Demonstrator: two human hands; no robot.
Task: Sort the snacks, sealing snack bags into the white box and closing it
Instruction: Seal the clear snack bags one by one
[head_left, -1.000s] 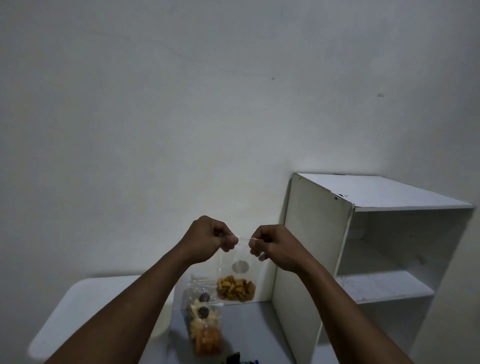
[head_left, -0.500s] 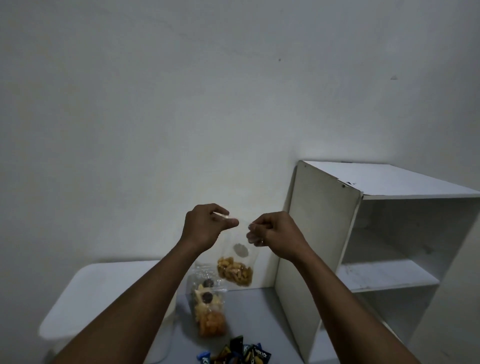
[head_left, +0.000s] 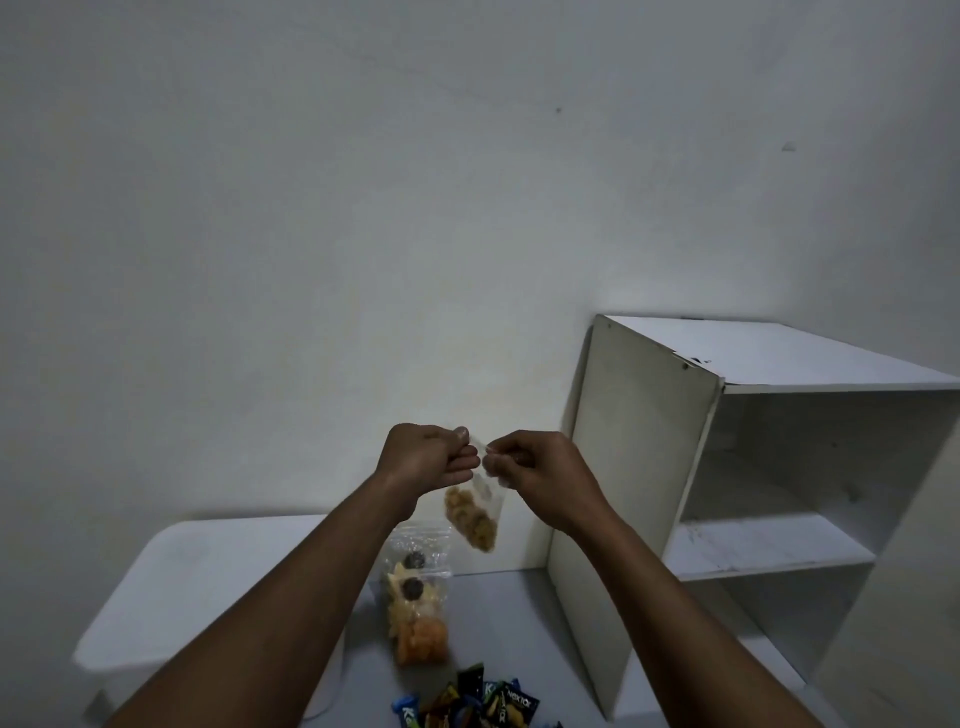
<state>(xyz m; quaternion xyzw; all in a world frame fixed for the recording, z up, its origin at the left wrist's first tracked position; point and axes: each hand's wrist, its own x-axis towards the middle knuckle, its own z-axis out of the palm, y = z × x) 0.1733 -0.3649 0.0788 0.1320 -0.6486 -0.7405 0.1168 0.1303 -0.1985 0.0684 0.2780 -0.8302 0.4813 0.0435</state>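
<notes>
Fingers (head_left: 461, 434) of L hand (head_left: 423, 460) and fingers (head_left: 497, 449) of R hand (head_left: 540, 470) are curled and pinched on the top strip of a small clear snack bag (head_left: 474, 512), 1 hand at each end, knuckles nearly touching. The bag is held in the air above the bench (head_left: 519, 613), hung tilted, w/ yellow-brown bits gathered at its bottom. Whether the strip is fully pressed shut can't be told, as it is too small and partly hidden by the fingers. Judged: the sealing step is in hand on this bag.

Below the hands, more clear bags (head_left: 415, 582) w/ pale and dark round pieces are laid on the bench. An orange-filled bag (head_left: 422, 642) is touching them on the near side. Seal state of these is not readable. Dark wrapped snacks (head_left: 485, 701) are piled nearer the camera.

The white box (head_left: 197, 577) is set at left, just beside the bags, lid apparently on; the inside is not seen. A white shelf unit (head_left: 639, 467) is stood at right.

Progress est.: early to mid. No bag is seen in the box. Left to be done: seal finished, approx. 3 bags moved into the box, wrapped snacks sorted, box closed.
</notes>
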